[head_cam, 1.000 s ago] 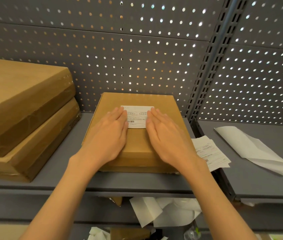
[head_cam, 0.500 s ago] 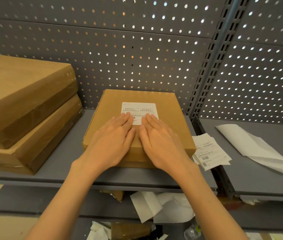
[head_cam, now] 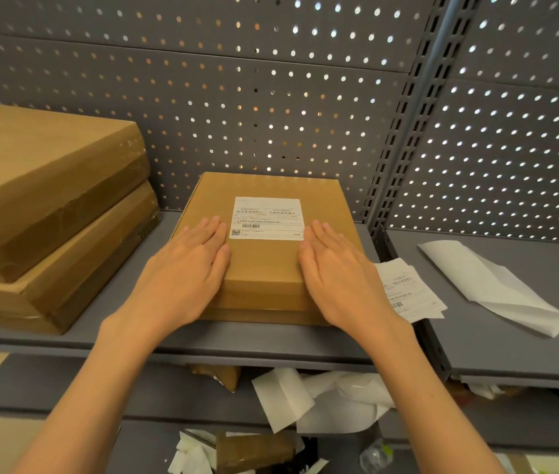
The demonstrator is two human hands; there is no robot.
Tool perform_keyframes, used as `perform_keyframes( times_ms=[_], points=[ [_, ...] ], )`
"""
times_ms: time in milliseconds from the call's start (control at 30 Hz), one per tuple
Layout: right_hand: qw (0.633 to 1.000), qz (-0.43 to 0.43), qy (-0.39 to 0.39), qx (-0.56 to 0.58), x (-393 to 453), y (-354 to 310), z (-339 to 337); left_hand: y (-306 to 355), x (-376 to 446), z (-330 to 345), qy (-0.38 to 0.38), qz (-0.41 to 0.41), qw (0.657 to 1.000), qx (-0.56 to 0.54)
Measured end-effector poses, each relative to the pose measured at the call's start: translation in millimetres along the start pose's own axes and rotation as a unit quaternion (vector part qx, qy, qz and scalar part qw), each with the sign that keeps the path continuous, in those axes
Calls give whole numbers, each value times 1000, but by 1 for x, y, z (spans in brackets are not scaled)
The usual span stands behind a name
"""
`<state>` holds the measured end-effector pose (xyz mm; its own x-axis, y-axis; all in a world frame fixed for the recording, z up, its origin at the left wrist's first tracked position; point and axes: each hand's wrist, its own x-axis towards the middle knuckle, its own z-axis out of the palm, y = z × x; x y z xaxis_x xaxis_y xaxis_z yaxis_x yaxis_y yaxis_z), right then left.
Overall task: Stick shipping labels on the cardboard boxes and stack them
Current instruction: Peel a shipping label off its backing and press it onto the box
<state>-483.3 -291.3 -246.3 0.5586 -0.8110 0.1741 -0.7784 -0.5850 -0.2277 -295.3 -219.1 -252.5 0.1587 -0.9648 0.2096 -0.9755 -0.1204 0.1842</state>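
The cardboard box [head_cam: 264,265] carries a white shipping label [head_cam: 267,217]; left hand [head_cam: 182,275] and right hand [head_cam: 343,278] press flat, fingers straight, either side of the label.

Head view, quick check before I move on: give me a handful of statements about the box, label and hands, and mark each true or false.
1. A white shipping label is stuck on top of the middle cardboard box. True.
2. The left hand grips the label by a corner. False: it lies flat on the box top, left of the label, fingers straight.
3. The right hand lies flat on the box, right of the label. True.
4. The labelled box sits on top of the two stacked boxes. False: it sits alone on the shelf, right of that stack.
5. Loose label sheets lie on the shelf right of the box. True.
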Motion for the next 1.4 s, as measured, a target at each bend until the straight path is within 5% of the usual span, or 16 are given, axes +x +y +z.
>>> perform_keyframes(
  times_ms=[467, 767, 933, 1400],
  points=[
    [999, -24, -4, 41, 13, -8, -6, 15, 7, -7, 13, 1, 1000, -13],
    [992, -62, -72, 84, 64, -20, -2, 21, 63, 2, -58, 54, 995, -61],
    [989, -53, -112, 83, 78, -21, 5, 16, 75, 8, -91, 42, 994, -40],
    [997, 26, -71, 10, 70, 14, 3, 2, 66, 0, -64, -26, 998, 0]
  ],
)
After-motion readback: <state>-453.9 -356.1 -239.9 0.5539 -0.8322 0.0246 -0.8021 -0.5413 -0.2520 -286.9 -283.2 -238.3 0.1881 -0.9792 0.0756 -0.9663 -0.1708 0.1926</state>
